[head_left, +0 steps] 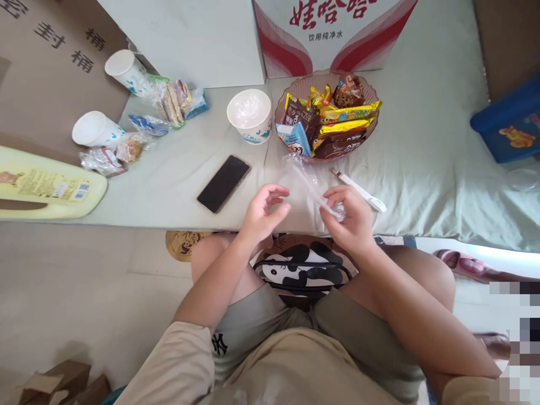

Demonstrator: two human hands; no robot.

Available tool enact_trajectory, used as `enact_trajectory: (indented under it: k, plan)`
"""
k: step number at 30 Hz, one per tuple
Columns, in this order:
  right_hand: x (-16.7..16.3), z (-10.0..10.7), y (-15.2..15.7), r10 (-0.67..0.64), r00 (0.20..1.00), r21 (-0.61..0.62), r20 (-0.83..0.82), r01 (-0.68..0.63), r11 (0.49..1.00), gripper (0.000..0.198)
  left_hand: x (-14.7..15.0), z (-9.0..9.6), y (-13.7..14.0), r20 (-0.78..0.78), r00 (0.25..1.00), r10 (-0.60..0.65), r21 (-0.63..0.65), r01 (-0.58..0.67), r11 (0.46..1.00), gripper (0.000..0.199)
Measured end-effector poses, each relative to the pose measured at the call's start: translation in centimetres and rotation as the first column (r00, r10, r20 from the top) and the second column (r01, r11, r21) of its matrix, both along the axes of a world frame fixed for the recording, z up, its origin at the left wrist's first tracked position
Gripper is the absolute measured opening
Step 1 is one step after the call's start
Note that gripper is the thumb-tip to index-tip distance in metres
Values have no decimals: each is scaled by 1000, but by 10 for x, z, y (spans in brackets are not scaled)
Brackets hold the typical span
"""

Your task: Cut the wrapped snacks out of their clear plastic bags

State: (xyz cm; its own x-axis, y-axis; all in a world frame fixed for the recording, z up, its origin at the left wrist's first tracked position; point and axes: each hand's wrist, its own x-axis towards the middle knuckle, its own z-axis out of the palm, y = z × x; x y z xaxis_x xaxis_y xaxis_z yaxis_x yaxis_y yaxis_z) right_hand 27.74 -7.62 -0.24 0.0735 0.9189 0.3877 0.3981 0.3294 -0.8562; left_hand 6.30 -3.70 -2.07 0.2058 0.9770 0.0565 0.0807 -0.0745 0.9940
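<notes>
Pinched in the fingers of my right hand (350, 216) is a clear plastic bag (311, 183), thin and crumpled, trailing up toward the snack bowl. My left hand (265, 214) hovers to the left of it, fingers loosely curled and apart, with nothing in them. A white-handled tool with a metal end (360, 191) lies just beyond my right hand. To the left of my left hand rests a black-screened phone (223, 183). Beyond both hands stand a white paper cup (255, 126) with clear plastic inside and a pink glass bowl (291, 93) full of wrapped snacks.
Two paper cups (95, 129) lie tipped at the left, beside several wrapped snacks (169, 107). A yellow bottle (50, 185) lies along the left edge. Boxes (337, 50) stand at the back. A blue container (508, 121) is at the right.
</notes>
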Motion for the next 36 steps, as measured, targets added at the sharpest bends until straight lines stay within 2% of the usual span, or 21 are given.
enact_trajectory:
  k: [1,3,5,7,9,11,12,13,15,17,19,21,23,25,27,31,33,36]
  plan:
    - [-4,0,-2,101,995,37,5,-101,994,10,3,1,-3,21,997,-79,-5,79,997,50]
    - [-12,1,-5,286,957,5,-55,-286,958,8,8,5,-9,51,980,-192,-12,193,981,64]
    - [-18,1,-6,365,912,-95,-185,-386,917,8,11,10,-11,43,962,-268,-52,270,961,55]
    - [-21,1,-5,288,920,-212,-268,-347,913,12,12,14,-11,5,952,-306,-116,305,945,47]
    - [-20,0,-2,110,964,-303,-240,-182,935,15,12,16,-10,-19,952,-305,-170,298,939,48]
    - [-18,-1,2,-51,979,-321,-196,-15,947,18,11,14,-8,28,958,-284,-228,283,932,47]
    - [-17,-2,4,-75,975,-319,-211,4,948,24,11,12,-7,77,961,-266,-264,277,924,45]
    - [-15,-3,6,-49,967,-328,-250,-36,944,33,11,10,-6,131,962,-240,-303,269,914,45]
    - [-13,-4,9,89,932,-370,-352,-226,901,43,12,7,-4,193,964,-185,-361,245,900,45]
    - [-12,-3,10,190,915,-410,-356,-335,848,37,13,7,-2,153,975,-158,-344,202,917,47]
    - [-13,-2,10,195,950,-420,-244,-285,861,25,15,10,-1,64,990,-128,-260,140,956,51]
    - [-14,-1,9,179,969,-409,-168,-234,882,21,17,12,-1,-26,996,-85,-181,79,980,53]
    - [-15,0,9,213,950,-409,-231,-293,864,23,18,13,-1,-85,995,-46,-126,35,991,55]
    - [-15,1,10,246,908,-404,-340,-377,834,25,19,10,-1,-84,996,-6,-88,-2,996,56]
    - [-15,2,11,210,892,-397,-400,-375,838,24,21,6,-1,-18,999,50,-86,-51,995,56]
    - [-13,4,12,82,928,-374,-362,-225,900,19,28,3,-4,21,1000,20,-150,-17,989,59]
    - [-11,6,12,104,935,-361,-340,-231,904,18,30,5,-6,-20,1000,5,-138,-7,990,53]
    - [-7,9,11,150,932,-354,-330,-270,896,17,23,15,1,-48,994,101,-55,-103,993,47]
